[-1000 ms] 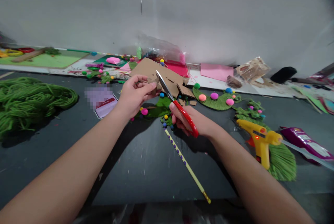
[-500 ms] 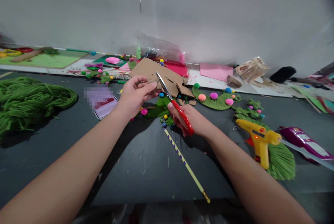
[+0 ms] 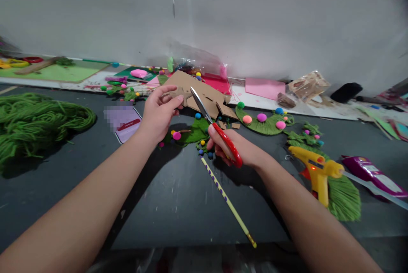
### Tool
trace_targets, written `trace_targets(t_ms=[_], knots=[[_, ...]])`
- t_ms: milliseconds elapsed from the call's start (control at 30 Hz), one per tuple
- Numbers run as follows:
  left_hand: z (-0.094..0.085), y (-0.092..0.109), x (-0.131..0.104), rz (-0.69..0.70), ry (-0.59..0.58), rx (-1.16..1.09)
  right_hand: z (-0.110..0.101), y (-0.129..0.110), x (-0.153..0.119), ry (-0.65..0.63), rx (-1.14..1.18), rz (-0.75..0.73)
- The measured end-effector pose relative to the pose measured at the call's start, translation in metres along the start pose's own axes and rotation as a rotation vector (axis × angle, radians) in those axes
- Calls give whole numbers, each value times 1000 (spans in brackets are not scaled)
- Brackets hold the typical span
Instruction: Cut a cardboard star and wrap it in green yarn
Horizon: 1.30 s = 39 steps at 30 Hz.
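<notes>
My left hand (image 3: 162, 109) pinches a small cut piece of brown cardboard (image 3: 184, 91) with pointed edges; it blends with the larger cardboard sheet (image 3: 199, 86) lying behind it. Red-handled scissors (image 3: 227, 143) are gripped in my right hand (image 3: 237, 145), their blades together and pointing up and left, apart from the piece. Below both hands lies a green leaf shape (image 3: 195, 132) with coloured pompoms. Small cardboard scraps (image 3: 235, 126) rest just beyond my right hand. A yellow pencil with purple dots (image 3: 228, 201) lies on the dark table below the scissors.
A yellow glue gun (image 3: 318, 169) with its light on stands at right, beside a purple device (image 3: 371, 175). Green yarn (image 3: 41, 124) is heaped at left, near a purple card-like item (image 3: 126, 124). A pompom-trimmed green crescent (image 3: 263, 125) lies beyond my right hand.
My left hand has drawn left and slightly up with the cardboard piece, away from the scissors. The scissors' handles have shifted slightly to the right.
</notes>
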State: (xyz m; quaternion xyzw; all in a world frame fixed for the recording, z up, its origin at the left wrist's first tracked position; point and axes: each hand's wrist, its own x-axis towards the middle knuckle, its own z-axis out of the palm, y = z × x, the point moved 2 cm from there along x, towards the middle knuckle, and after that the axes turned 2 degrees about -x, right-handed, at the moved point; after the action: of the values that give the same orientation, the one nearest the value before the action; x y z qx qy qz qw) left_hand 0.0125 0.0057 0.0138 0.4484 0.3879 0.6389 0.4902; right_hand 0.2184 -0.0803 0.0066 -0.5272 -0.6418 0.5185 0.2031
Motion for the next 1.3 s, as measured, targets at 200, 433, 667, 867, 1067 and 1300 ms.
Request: trace_targets(t_ms=[200,433,667,867,1067,1300], knots=[[3,1,0,-6,-6,-29,0,-3,0,0,-22,10],[4,4,0,10,31,-40,0,-3,-2,-18,-27,0],[4,5,0,49,25,-19,1,-6,-2,-15,-33,-8],[3,4,-1,70,-1,-53,1,-4,-1,-12,-19,1],[3,1,2,56,-5,-65,1,-3,0,-17,-4,6],[2,-2,3,61,-17,-75,1,-4,-1,-21,15,-9]])
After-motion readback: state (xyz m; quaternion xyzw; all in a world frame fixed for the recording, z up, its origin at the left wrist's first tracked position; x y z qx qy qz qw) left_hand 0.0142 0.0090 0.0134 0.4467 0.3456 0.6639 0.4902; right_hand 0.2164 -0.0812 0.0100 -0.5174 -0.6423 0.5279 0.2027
